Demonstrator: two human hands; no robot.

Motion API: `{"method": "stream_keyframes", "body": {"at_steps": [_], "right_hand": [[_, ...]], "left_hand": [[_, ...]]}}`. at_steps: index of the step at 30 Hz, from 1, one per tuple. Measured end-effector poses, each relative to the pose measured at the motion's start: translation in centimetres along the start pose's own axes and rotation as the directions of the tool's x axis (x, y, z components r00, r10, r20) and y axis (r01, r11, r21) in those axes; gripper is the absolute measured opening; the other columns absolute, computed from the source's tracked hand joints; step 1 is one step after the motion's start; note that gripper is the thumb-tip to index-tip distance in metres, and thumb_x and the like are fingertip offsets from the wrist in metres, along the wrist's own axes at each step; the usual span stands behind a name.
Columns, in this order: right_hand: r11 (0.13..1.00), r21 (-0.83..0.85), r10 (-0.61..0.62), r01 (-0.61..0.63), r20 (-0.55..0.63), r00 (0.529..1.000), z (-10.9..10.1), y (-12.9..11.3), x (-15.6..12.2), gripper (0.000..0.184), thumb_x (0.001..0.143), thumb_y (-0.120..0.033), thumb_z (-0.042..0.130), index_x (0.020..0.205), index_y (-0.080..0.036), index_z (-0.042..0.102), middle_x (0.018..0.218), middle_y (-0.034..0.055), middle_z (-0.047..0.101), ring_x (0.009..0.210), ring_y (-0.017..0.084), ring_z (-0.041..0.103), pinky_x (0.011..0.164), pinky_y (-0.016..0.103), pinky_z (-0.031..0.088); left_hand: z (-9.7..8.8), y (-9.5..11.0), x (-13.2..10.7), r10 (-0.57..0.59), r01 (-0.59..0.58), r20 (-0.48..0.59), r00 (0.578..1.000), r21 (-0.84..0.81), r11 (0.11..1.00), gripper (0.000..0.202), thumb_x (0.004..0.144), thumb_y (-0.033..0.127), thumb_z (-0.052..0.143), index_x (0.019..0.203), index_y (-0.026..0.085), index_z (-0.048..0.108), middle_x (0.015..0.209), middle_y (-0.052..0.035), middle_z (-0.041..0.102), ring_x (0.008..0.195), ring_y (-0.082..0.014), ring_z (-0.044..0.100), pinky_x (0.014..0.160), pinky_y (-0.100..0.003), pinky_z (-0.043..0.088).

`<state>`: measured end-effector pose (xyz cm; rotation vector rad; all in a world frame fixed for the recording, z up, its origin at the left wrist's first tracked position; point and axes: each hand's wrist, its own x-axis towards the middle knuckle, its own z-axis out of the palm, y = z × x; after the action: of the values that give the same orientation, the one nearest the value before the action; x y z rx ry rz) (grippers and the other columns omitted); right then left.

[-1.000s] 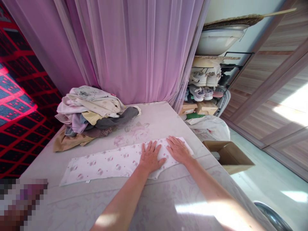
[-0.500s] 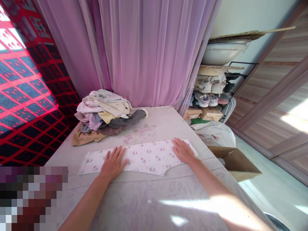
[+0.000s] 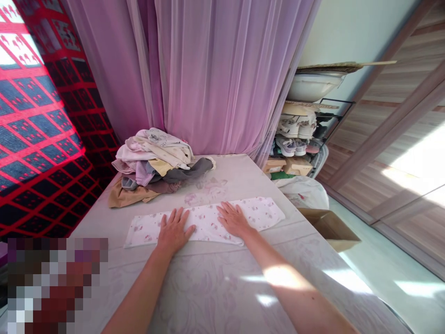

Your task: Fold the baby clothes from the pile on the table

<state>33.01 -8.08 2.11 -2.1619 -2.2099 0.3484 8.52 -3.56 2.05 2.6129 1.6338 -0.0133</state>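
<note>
A long white garment with a small pink print (image 3: 205, 222) lies folded flat on a pale floral-covered surface (image 3: 222, 178). My left hand (image 3: 174, 230) presses on its left half, fingers spread. Close beside it, my right hand (image 3: 234, 220) rests flat on the middle of the same cloth. Neither hand grips anything. Beyond the garment, a loose pile of folded clothes (image 3: 153, 162) in cream, grey, lilac and tan sits at the far left of the surface.
A sheer purple curtain (image 3: 215, 79) hangs behind the surface. To the right stand a wire rack with shoes (image 3: 295, 132), a white plastic bag (image 3: 306, 192) and an open cardboard box (image 3: 330, 227). A pixelated patch (image 3: 52, 287) covers the lower left.
My right hand has slid left along the garment, closer to my left hand. The garment now forms a narrower, straighter strip, and its lower notch no longer shows.
</note>
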Motion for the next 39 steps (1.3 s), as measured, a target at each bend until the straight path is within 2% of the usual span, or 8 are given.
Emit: {"method": "stream_keyframes", "body": {"at_steps": [3,7,12,22,26,31,36,39], "right_hand": [[0.986,-0.062,0.152,-0.153,-0.024,0.988,-0.5,4.2,-1.2,0.055,0.099,-0.046,0.019,0.15,-0.028,0.029,0.16,0.0035,0.02,0.146,0.02,0.015,0.116,0.05,0.01],[0.923,-0.152,0.332,-0.352,-0.141,0.933,-0.9,8.8,-2.7,0.054,0.099,-0.044,0.022,0.147,-0.026,0.035,0.157,0.0057,0.027,0.144,0.022,0.019,0.115,0.052,0.011],[0.882,-0.165,0.405,-0.441,-0.213,0.889,-0.5,10.8,-3.2,0.053,0.098,-0.043,0.023,0.146,-0.023,0.036,0.155,0.0073,0.032,0.143,0.021,0.023,0.115,0.05,0.014],[0.895,-0.13,0.406,-0.427,-0.161,0.9,-1.4,10.4,-3.1,0.053,0.098,-0.045,0.023,0.147,-0.028,0.036,0.157,0.0059,0.029,0.144,0.022,0.02,0.115,0.052,0.012],[0.908,-0.106,0.377,-0.406,-0.218,0.9,-1.4,7.8,-3.9,0.053,0.098,-0.041,0.025,0.146,-0.024,0.037,0.157,0.0079,0.027,0.145,0.024,0.019,0.115,0.053,0.01],[0.982,-0.037,0.179,-0.185,-0.122,0.976,0.3,3.8,-6.4,0.056,0.098,-0.047,0.025,0.15,-0.028,0.029,0.16,0.0039,0.02,0.146,0.023,0.015,0.116,0.051,0.009],[0.987,-0.023,0.155,-0.158,-0.085,0.984,0.6,2.7,-7.8,0.054,0.098,-0.044,0.024,0.148,-0.028,0.034,0.159,0.0051,0.021,0.146,0.023,0.017,0.116,0.054,0.008],[0.987,-0.028,0.155,-0.158,-0.083,0.984,0.5,2.8,-7.7,0.054,0.098,-0.044,0.024,0.148,-0.028,0.033,0.159,0.0052,0.021,0.146,0.023,0.017,0.115,0.054,0.01]], "left_hand": [[0.0,0.0,0.0,-0.004,0.004,0.007,1.0,-0.013,1.0,0.066,0.093,0.057,0.031,0.149,0.023,0.033,0.159,-0.0058,0.024,0.146,-0.0296,0.019,0.115,-0.057,0.014],[0.3,-0.1,0.1,0.01,-0.011,-0.034,0.999,-0.021,1.0,0.064,0.093,0.055,0.032,0.147,0.022,0.036,0.157,-0.0077,0.028,0.145,-0.0312,0.022,0.114,-0.059,0.016],[0.7,-0.3,0.2,0.027,-0.029,-0.086,0.996,-0.025,0.999,0.062,0.092,0.054,0.034,0.145,0.021,0.04,0.155,-0.0102,0.033,0.143,-0.0324,0.026,0.112,-0.059,0.019],[0.4,-0.3,0.3,0.024,-0.025,-0.055,0.998,-0.031,0.999,0.063,0.093,0.054,0.032,0.146,0.021,0.039,0.156,-0.01,0.031,0.144,-0.0322,0.024,0.113,-0.06,0.018],[0.4,-0.3,0.3,0.017,-0.018,-0.041,0.999,-0.025,1.0,0.064,0.093,0.055,0.031,0.147,0.021,0.037,0.157,-0.0089,0.028,0.145,-0.0315,0.023,0.113,-0.059,0.018],[0.4,-0.3,0.3,0.018,-0.02,-0.046,0.999,-0.034,0.999,0.063,0.093,0.055,0.032,0.147,0.022,0.037,0.157,-0.0085,0.029,0.145,-0.0313,0.023,0.114,-0.059,0.018],[0.0,0.0,-0.3,0.006,-0.011,-0.169,0.986,-0.027,1.0,0.054,0.093,0.045,0.037,0.138,0.018,0.05,0.152,-0.0122,0.039,0.14,-0.0307,0.033,0.114,-0.052,0.023],[-0.2,-0.3,-1.5,-0.012,0.005,-0.251,0.968,-0.03,1.0,0.045,0.093,0.038,0.037,0.129,0.022,0.058,0.145,-0.0093,0.048,0.136,-0.0289,0.04,0.114,-0.049,0.024]]}}
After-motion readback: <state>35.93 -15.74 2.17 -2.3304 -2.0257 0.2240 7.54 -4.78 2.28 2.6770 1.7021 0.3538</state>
